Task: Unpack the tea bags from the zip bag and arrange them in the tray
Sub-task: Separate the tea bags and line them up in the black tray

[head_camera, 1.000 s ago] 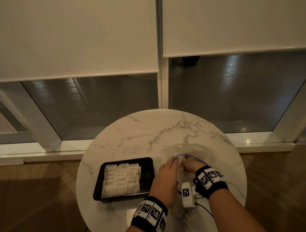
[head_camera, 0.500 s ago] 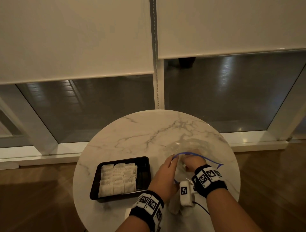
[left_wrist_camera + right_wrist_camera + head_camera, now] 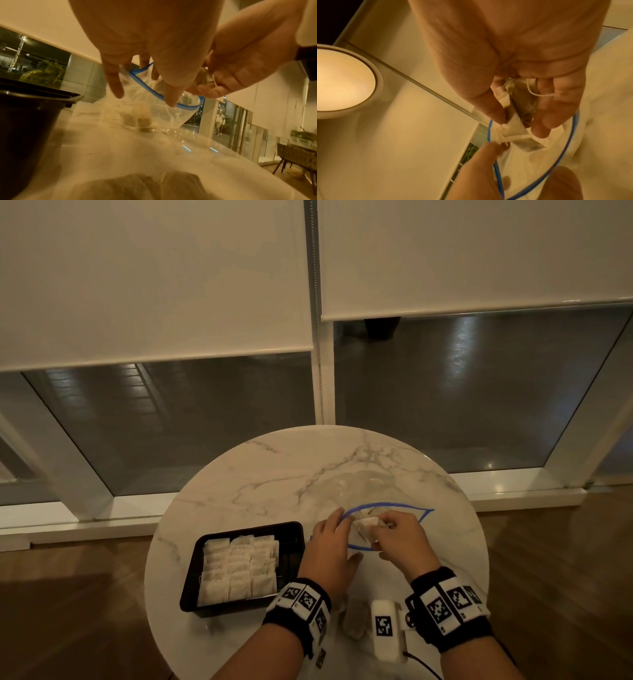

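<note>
A clear zip bag with a blue rim (image 3: 387, 506) lies on the round marble table (image 3: 274, 474), its mouth held wide. My left hand (image 3: 337, 523) pinches the near left part of that rim (image 3: 145, 81). Just above the mouth, my right hand (image 3: 380, 529) pinches a small bunch of white tea bags (image 3: 367, 524); thumb and fingers close round them (image 3: 517, 115), and a string hangs loose. The black tray (image 3: 291, 534) stands to the left, with several tea bags (image 3: 239, 566) laid in rows over its left part.
Two loose tea bags (image 3: 354, 621) lie near the table's front edge between my wrists, also in the left wrist view (image 3: 137, 186). The table's rim is close on all sides. Window frames and wooden floor lie beyond. A round lamp (image 3: 342, 81) shows in the right wrist view.
My right hand has drawn back out of the zip bag's mouth with tea bags in its fingers. The left hand keeps hold of the rim. The bag's mouth is wider.
</note>
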